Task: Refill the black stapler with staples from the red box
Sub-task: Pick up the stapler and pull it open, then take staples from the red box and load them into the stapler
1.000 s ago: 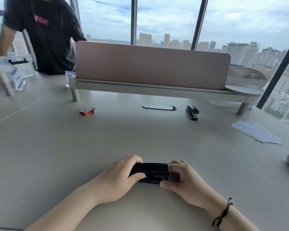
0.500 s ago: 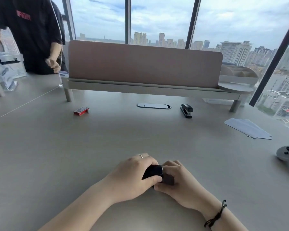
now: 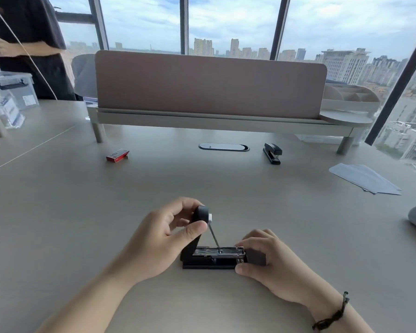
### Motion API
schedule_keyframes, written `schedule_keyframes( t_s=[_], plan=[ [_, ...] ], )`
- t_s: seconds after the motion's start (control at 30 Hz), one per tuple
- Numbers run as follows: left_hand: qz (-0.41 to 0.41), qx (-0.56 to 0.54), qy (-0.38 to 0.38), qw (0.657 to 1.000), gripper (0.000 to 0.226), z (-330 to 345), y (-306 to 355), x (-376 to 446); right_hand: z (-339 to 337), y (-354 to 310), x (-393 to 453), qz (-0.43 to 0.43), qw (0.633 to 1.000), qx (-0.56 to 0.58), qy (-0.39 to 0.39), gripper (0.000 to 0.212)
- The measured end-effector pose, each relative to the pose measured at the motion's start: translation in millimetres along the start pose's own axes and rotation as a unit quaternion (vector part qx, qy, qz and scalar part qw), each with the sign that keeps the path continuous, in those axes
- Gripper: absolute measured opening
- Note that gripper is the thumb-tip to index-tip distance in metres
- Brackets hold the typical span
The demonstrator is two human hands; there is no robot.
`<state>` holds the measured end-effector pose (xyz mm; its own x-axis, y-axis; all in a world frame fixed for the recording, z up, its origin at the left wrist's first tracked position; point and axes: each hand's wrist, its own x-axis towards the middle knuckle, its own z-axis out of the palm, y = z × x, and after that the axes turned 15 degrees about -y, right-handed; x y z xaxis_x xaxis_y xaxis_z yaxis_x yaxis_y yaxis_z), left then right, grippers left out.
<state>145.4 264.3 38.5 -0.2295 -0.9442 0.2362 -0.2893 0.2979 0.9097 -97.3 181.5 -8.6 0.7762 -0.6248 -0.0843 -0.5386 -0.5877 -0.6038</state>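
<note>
Stapler (image 3: 214,257) lies hinged open, left hand (image 3: 161,239) grip pinching its lid, right hand (image 3: 264,259) grip clasping its base.

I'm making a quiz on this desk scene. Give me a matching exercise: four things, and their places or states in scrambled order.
Things:
1. stapler in the hands
2. red box
3. second stapler
4. papers

Places or states:
A. far right, fanned flat on the desk
B. lid lifted, metal channel showing
C. closed, right of the oval cable port
D. far left of the desk, untouched

Pairs: 1-B, 2-D, 3-C, 4-A
</note>
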Motion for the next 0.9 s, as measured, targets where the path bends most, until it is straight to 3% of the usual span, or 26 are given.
schedule_keyframes(
  t_s=[0.17,0.3,0.43,0.57,0.7,0.77,0.83,0.9],
  plan=[
    [-0.011,-0.042,0.038,0.998,0.020,-33,-13,-23,1,-2,-1,-0.004,1.000,0.000,0.005,0.019],
    [-0.044,-0.035,0.021,0.998,0.057,-63,-24,-47,2,1,-1,-0.004,1.000,-0.003,0.010,0.022],
    [-0.085,-0.018,0.002,0.996,0.027,-75,-39,-61,1,2,-1,-0.003,1.000,-0.007,0.008,0.023],
    [-0.119,0.024,-0.032,0.992,0.062,-80,-51,-70,1,0,-1,-0.002,1.000,-0.007,0.006,0.024],
    [-0.154,0.074,-0.056,0.984,0.070,-82,-55,-71,2,1,-2,0.004,1.000,-0.004,0.004,0.024],
    [-0.162,0.133,-0.069,0.975,0.062,-81,-55,-70,2,1,-3,0.007,1.000,-0.003,0.003,0.023],
    [-0.158,0.182,-0.067,0.968,0.034,-79,-53,-69,1,0,-3,0.013,1.000,0.004,0.003,0.022],
    [-0.155,0.206,-0.065,0.964,0.029,-78,-51,-68,0,-2,-2,0.015,1.000,0.006,0.004,0.020]
  ],
)
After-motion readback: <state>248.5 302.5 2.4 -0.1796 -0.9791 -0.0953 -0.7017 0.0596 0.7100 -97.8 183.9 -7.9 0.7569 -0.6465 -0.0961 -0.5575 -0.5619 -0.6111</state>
